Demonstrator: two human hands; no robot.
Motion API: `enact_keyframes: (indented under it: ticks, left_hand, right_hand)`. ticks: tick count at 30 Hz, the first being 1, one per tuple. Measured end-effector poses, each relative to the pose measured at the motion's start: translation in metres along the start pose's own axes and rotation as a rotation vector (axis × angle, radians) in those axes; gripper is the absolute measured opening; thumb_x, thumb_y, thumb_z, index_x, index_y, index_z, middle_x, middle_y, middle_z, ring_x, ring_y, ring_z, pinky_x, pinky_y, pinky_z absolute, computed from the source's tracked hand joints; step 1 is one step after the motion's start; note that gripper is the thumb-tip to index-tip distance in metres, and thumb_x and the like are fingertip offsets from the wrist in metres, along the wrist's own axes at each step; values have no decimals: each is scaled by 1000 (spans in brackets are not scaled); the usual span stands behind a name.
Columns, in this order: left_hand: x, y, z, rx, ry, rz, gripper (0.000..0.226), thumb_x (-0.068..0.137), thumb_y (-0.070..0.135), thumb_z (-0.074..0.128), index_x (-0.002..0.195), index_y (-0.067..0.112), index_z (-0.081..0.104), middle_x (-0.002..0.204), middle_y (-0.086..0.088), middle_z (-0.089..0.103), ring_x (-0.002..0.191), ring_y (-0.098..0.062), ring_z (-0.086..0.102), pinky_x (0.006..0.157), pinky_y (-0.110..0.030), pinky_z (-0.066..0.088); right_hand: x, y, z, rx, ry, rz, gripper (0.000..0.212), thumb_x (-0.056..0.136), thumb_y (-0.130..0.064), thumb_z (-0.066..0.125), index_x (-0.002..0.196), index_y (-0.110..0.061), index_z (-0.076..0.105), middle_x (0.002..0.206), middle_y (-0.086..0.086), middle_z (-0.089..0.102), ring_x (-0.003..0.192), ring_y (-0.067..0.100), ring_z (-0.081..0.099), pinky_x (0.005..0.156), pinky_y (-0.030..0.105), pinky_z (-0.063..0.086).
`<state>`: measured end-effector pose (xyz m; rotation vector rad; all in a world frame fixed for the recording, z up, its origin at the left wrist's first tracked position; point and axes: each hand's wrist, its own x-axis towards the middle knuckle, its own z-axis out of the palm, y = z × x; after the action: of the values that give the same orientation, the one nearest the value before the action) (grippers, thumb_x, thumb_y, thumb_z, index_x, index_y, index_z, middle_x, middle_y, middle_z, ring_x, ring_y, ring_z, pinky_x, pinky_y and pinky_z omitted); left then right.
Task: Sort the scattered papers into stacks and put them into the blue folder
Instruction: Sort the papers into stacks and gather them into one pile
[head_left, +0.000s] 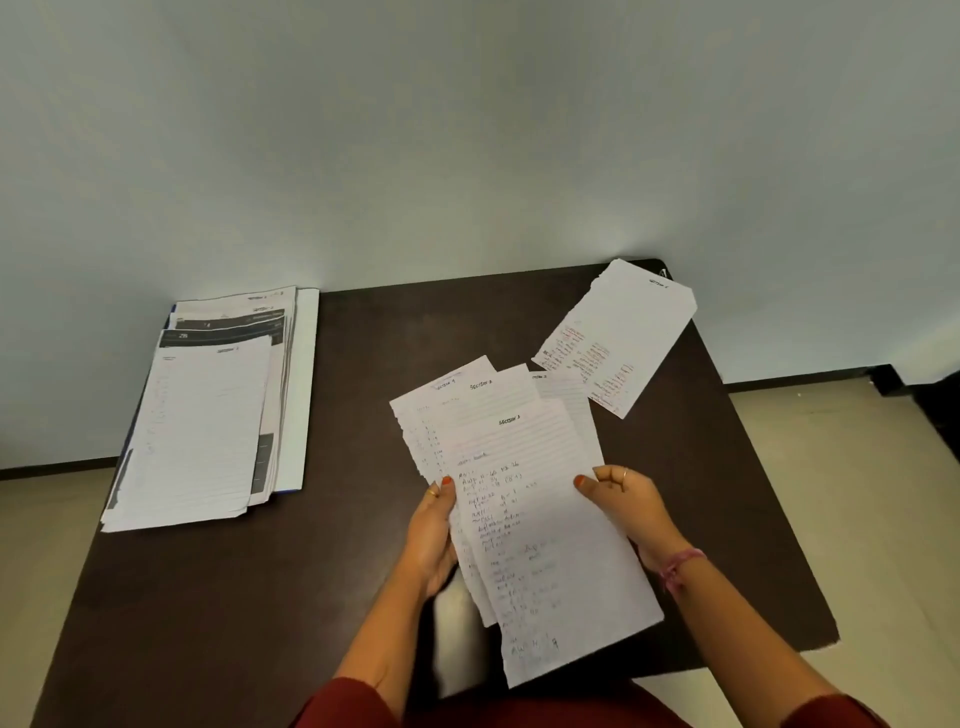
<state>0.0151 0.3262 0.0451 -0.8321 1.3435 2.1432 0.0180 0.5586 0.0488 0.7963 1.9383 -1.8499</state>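
Note:
I hold a fanned bunch of lined handwritten sheets above the dark table. My left hand grips the bunch at its left edge, thumb on top. My right hand pinches the right edge of the front sheet, thumb on the paper. A single sheet with red writing lies at the table's far right corner. A stack of papers lies at the far left on top of the blue folder, of which only a thin edge shows.
The table stands against a pale wall. Beige floor shows to the right and left. The stack on the left overhangs the table's left edge. My red clothing fills the bottom of the view.

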Motion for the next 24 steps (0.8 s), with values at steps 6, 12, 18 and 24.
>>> enact_keyframes:
  ticks: [6, 12, 18, 24]
  left_hand:
    - [18, -24, -2, 144, 92, 19, 51, 95, 46, 52, 134, 13, 49, 125, -5, 65, 115, -23, 62, 104, -48, 44]
    - [17, -30, 1, 442, 55, 154, 62, 78, 17, 79, 131, 14, 46, 124, 3, 63, 111, -12, 62, 91, -28, 53]
    - [19, -39, -3, 456, 38, 201, 33, 95, 10, 58, 126, 20, 52, 126, 0, 63, 113, -15, 62, 100, -42, 49]
    - [16, -36, -2, 356, 5, 168, 22, 101, 12, 45, 116, 19, 60, 113, 4, 70, 102, -12, 68, 81, -24, 56]
  right_hand:
    - [20, 25, -2, -159, 58, -37, 20, 86, -23, 70, 95, -6, 67, 92, 8, 73, 86, 24, 70, 83, 43, 57]
    - [26, 27, 4, -272, 159, -82, 21, 86, -27, 70, 91, -7, 62, 86, 3, 67, 79, 17, 64, 67, 26, 52]
    - [32, 18, 12, -265, 150, -127, 27, 84, -27, 72, 98, -11, 56, 90, 0, 62, 80, 12, 60, 63, 20, 46]
    - [40, 8, 15, -189, 83, -129, 34, 83, -24, 74, 109, -16, 54, 86, 1, 67, 80, 13, 65, 69, 24, 54]
